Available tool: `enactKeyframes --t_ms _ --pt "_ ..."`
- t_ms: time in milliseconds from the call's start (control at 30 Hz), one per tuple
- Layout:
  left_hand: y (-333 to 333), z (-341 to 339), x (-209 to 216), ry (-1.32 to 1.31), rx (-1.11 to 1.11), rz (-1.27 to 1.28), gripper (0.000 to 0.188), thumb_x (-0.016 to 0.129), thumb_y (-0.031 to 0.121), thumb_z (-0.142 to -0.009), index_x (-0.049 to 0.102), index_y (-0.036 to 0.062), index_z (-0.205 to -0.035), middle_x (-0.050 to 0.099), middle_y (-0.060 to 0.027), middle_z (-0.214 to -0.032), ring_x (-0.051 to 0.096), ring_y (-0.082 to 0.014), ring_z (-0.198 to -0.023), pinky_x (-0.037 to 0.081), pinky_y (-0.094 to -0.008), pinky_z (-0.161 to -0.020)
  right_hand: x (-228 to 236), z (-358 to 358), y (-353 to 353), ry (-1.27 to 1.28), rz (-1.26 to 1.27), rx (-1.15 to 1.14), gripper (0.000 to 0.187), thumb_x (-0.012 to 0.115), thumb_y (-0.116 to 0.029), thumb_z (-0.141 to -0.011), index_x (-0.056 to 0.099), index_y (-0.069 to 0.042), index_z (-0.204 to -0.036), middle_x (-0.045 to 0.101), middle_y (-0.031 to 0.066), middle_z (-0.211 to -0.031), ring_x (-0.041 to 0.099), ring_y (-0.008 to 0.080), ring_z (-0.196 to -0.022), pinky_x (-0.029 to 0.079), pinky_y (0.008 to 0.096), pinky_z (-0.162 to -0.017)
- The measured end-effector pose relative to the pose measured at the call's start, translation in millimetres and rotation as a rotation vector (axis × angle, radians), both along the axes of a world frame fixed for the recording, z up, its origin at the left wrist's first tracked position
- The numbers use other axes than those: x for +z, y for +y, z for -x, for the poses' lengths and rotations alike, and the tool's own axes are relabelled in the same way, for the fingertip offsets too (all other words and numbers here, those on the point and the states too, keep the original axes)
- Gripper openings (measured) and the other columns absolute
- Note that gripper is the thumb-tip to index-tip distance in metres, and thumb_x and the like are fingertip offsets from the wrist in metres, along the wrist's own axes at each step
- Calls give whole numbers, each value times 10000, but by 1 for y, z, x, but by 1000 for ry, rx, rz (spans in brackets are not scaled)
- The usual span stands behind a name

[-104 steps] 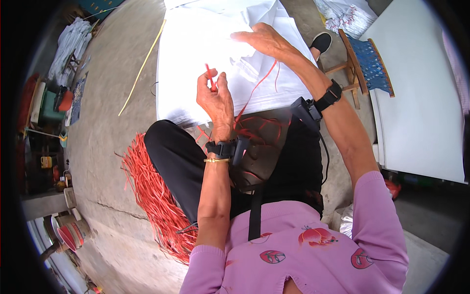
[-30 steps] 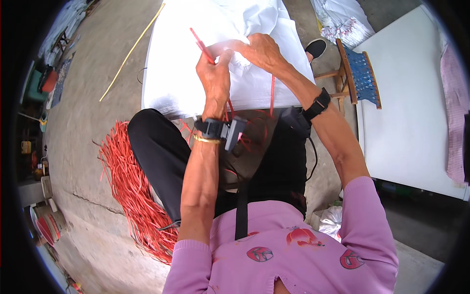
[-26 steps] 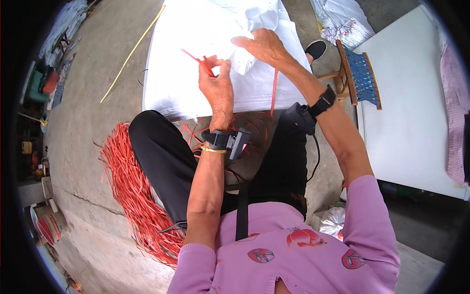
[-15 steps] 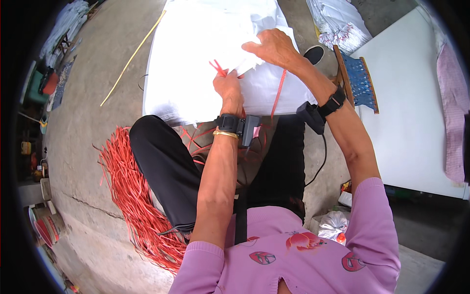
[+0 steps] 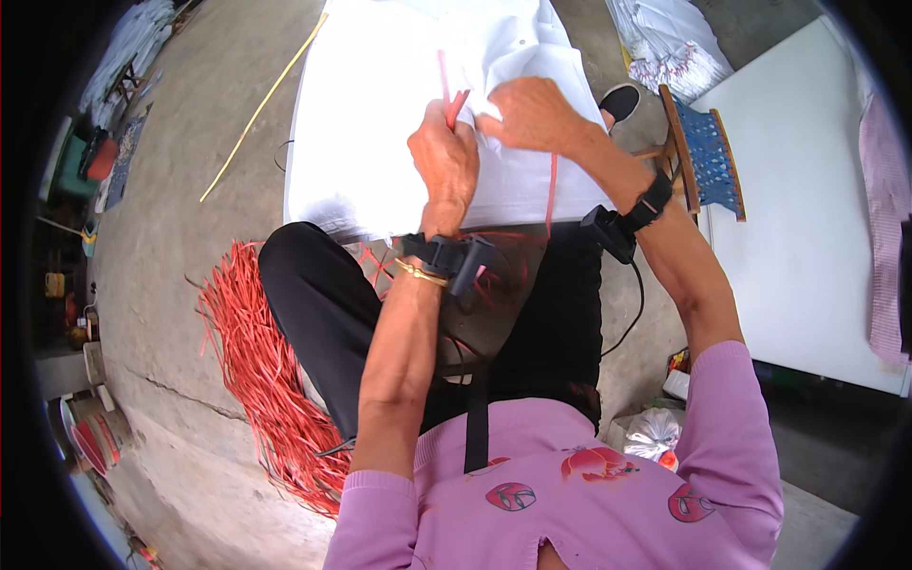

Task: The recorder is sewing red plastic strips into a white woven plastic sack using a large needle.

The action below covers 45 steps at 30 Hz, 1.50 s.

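My left hand (image 5: 445, 163) is closed around red plastic strips (image 5: 457, 106), whose ends stick up past the fingers. Beside it, to the right, my right hand (image 5: 532, 114) has its fingers curled against the bunched white fabric (image 5: 380, 123), gripping a fold of it. The fabric looks like a stack of white sheets or sacks spread flat in front of my knees. Another red strip (image 5: 552, 190) hangs from below my right hand over the near edge. My right fingertips are partly hidden by the hand itself.
A big bundle of red strips (image 5: 271, 380) lies on the floor by my left leg. A yellow strip (image 5: 261, 109) lies at the far left. To the right are a blue-seated stool (image 5: 708, 157), a white board (image 5: 788, 228) and folded white sacks (image 5: 670, 43). Someone's shoe (image 5: 621, 101) shows beside the fabric.
My left hand has moved slightly up and turned, bringing the red strips upright. My right hand has dropped a little closer to it, and the bunched fabric end has shifted.
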State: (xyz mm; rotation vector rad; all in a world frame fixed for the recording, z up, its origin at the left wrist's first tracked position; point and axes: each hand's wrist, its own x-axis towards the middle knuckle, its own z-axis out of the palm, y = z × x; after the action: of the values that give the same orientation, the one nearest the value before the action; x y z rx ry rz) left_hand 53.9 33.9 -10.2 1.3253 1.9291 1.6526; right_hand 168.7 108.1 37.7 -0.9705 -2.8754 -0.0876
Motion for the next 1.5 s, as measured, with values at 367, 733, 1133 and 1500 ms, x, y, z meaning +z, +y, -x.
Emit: enactKeyframes --t_ms 367,733,1133,1500 --pt "25 38 6 -228 -267 182 196 523 50 -771 622 22 -937 626 -92 -724 588 -192 -665 451 -317 -597 6 11 -34 914 -494 72 177 592 -183 -798 522 -27 -752 519 116 -629 517 309 -582 408 436 -554" --pt "16 27 38 -719 -585 243 189 542 43 -809 581 -1 -988 448 26 -606 343 -47 -457 266 -217 -422 -52 17 -52 1285 676 -311 225 489 -193 -863 581 7 -816 563 70 -629 517 142 -569 420 283 -555" --pt "33 36 49 -950 -544 433 181 517 222 -868 507 111 -726 365 38 -521 224 -75 -382 170 -230 -379 -91 0 -65 1172 517 -261 142 493 -105 -825 515 12 -747 581 159 -668 581 313 -608 444 400 -566" --pt "72 73 8 -977 -214 120 216 426 180 -913 547 8 -962 595 -70 -760 552 -152 -577 405 -253 -458 -97 3 -149 1386 831 -444 137 503 -97 -852 573 5 -794 480 99 -591 474 144 -575 407 293 -556"
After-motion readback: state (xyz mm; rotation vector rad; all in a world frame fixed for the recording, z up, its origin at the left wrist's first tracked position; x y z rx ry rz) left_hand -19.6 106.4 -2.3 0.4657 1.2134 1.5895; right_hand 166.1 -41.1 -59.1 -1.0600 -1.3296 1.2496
